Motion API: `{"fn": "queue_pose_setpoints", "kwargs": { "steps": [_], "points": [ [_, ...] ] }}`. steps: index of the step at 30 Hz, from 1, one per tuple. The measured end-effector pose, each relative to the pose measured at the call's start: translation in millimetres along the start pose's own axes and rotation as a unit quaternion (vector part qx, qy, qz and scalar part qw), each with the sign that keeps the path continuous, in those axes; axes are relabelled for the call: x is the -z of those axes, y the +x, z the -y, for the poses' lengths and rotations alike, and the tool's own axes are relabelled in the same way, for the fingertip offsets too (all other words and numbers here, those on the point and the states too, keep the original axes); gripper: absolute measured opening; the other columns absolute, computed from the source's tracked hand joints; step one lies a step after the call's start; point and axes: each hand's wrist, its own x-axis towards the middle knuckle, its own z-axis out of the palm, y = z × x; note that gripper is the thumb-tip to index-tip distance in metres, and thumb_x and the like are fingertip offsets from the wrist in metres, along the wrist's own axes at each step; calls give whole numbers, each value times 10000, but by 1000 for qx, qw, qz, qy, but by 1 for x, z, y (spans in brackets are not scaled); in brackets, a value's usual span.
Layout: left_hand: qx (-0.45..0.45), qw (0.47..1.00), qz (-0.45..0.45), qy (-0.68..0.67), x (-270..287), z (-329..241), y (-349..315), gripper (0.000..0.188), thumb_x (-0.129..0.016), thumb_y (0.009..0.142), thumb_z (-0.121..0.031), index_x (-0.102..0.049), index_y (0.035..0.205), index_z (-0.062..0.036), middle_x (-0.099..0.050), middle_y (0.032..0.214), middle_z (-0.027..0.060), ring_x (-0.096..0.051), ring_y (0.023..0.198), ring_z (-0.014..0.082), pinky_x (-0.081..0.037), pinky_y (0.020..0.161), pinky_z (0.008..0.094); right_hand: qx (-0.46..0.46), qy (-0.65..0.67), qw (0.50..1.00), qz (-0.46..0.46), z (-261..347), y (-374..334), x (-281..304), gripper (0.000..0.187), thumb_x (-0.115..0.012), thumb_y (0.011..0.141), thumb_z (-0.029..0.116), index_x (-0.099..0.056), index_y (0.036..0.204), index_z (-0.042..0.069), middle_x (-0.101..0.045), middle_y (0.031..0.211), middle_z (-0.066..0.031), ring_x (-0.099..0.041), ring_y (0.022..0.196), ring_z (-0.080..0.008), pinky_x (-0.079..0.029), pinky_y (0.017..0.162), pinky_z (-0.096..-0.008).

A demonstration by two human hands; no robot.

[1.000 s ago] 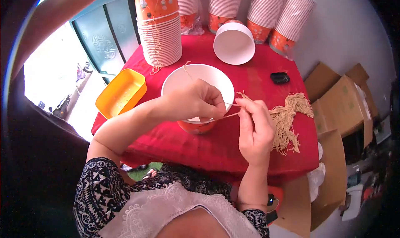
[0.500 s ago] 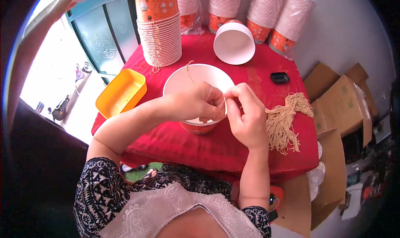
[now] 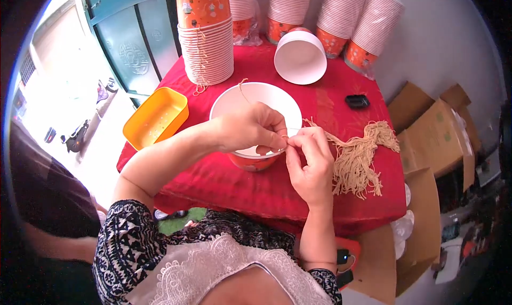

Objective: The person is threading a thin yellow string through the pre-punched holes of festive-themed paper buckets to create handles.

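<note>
A large paper bucket point(image 3: 221, 105), white inside and orange outside, stands upright on the table before me. Over its near right rim, my left hand point(image 3: 256, 128) and my right hand point(image 3: 311, 163) meet, fingertips pinched around a thin beige string, mostly hidden by the fingers. One piece of string point(image 3: 243, 90) rises over the bucket's far rim. Just right of my right hand lies a loose bundle of beige strings point(image 3: 358, 158), its strands spreading toward the bucket.
A tall stack of paper buckets point(image 3: 207, 54), string hanging down its side, stands far left beside a yellow tub point(image 3: 169, 110). Behind are more stacks point(image 3: 373, 25), a tipped bucket point(image 3: 300, 59) and a black plastic piece point(image 3: 357, 101). Cardboard boxes point(image 3: 434, 137) sit right; a person point(image 3: 50, 182) stands left.
My right hand has shifted slightly left and down, its fingertips still close to the left hand's. The other person's raised arm at upper left is gone; their dark clothing now shows at the left.
</note>
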Motion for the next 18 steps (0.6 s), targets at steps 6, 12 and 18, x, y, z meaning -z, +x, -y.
{"fn": "queue_pose_setpoints", "kwargs": {
  "steps": [6,12,18],
  "points": [
    [-3,999,-25,20,-1,2,3,112,-627,886,-64,-594,846,35,-596,716,53,-564,637,126,-446,582,255,-8,-5,1000,-30,7,-3,-4,151,-656,777,-70,-557,868,-1,-524,887,-134,-573,808,-308,-484,694,-398],
    [11,999,-29,-25,-4,-1,4,61,-632,819,-15,-614,804,41,-624,718,69,-587,650,130,-466,602,250,31,-39,999,-23,12,-7,-5,154,-677,762,-57,-578,860,8,-529,882,-122,-573,797,-302,-489,675,-405],
    [4,999,-29,14,1,5,2,56,-662,793,-7,-629,822,28,-637,725,62,-589,661,125,-459,613,256,45,-49,998,-14,7,-1,7,93,-685,751,-32,-617,810,-9,-528,850,-112,-559,755,-281,-474,646,-383]
  ]
}}
